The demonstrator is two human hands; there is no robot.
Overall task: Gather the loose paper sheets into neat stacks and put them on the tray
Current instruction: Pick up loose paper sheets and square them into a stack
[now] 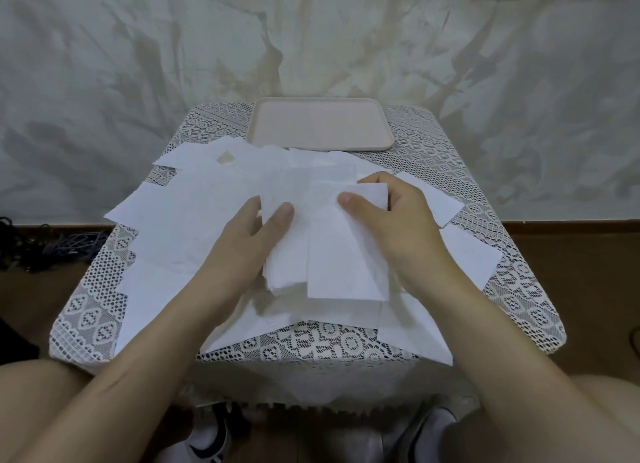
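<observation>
A stack of white paper sheets (325, 234) is held above the middle of the small table. My left hand (249, 234) grips its left edge, thumb on top. My right hand (391, 220) pinches the top sheet at its right edge, thumb pressed on the paper. Several loose white sheets (180, 217) lie scattered over the lace tablecloth (512, 282) around and under the stack. A pale pink tray (320, 125) sits at the far edge of the table, with nothing on it.
The table is small, with paper hanging over its left and front edges. A wall draped in pale cloth stands behind it. Dark cables (45, 244) lie on the floor at left. My knees and shoes (207, 438) show below the front edge.
</observation>
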